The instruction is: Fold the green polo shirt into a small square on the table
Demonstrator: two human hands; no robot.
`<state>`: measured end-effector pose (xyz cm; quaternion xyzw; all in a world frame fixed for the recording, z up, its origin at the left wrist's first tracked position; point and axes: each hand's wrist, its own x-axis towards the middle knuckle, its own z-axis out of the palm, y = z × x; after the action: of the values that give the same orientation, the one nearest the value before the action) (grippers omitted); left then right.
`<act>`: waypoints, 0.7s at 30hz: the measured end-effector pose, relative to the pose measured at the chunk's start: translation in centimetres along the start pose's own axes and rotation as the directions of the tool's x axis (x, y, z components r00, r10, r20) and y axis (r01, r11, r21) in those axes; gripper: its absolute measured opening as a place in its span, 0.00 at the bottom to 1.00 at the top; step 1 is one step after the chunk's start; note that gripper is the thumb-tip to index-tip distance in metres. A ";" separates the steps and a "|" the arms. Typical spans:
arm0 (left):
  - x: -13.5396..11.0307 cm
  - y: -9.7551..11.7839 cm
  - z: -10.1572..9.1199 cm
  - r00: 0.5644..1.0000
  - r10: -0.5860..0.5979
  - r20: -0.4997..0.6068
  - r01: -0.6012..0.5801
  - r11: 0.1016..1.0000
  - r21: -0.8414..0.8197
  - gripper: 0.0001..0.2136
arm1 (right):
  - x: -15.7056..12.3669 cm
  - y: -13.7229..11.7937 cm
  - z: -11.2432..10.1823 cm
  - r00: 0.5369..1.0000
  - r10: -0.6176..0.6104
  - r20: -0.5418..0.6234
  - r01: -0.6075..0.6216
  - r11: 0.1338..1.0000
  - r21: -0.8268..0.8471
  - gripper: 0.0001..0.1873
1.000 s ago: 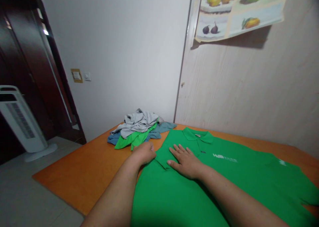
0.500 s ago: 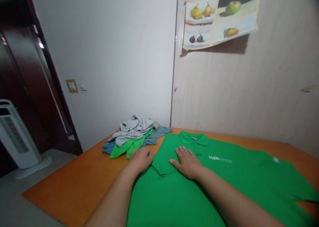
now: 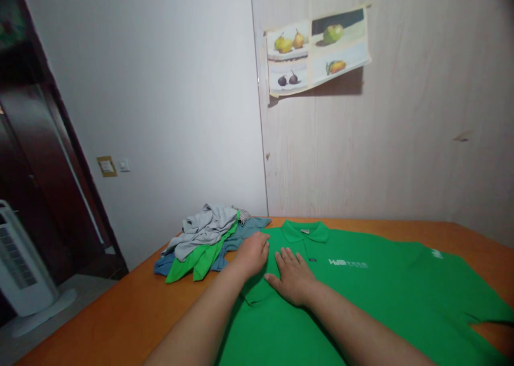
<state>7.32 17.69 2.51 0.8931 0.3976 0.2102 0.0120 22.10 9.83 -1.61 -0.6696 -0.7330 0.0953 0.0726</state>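
Observation:
A green polo shirt (image 3: 361, 296) lies spread on the orange table, its collar toward the wall and white lettering on the chest. My right hand (image 3: 293, 275) rests flat on the upper chest left of the button placket, fingers stretched out. At the shirt's left shoulder edge is my left hand (image 3: 254, 254), its fingers curled in on the green fabric; the fingertips are partly hidden. Just below it, the left sleeve lies folded inward over the body. The right sleeve is spread outward.
A heap of grey, bright green and blue clothes (image 3: 209, 232) lies at the table's back left. The orange table (image 3: 120, 323) meets a wall with a fruit print (image 3: 317, 52). A white tower-shaped appliance (image 3: 24, 269) stands on the floor at left.
My left hand has moved up and right along the shirt's edge, from the folded sleeve to the shoulder. My right hand stays flat on the chest. The camera view has shifted slightly.

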 end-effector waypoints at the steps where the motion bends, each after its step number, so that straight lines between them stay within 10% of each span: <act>1: 0.8 0.0 0.9 1.000 0.017 0.020 -0.017 1.000 -0.003 0.18 | 0.0 0.0 0.0 1.000 -0.003 -0.003 0.003 1.000 0.002 0.50; 10: 2.2 -2.5 5.6 0.981 0.009 0.192 -0.012 1.000 0.015 0.26 | -0.1 -0.2 -0.1 1.000 -0.011 -0.004 0.011 0.999 0.044 0.50; 21: 3.7 -2.8 5.4 0.986 -0.024 0.165 0.008 0.996 0.094 0.23 | 0.2 -0.1 0.3 1.000 -0.010 -0.016 0.011 0.999 0.047 0.51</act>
<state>9.64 22.99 -1.63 0.9039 0.4117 0.1163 0.0053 21.95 9.99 -1.91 -0.6647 -0.7334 0.1068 0.0944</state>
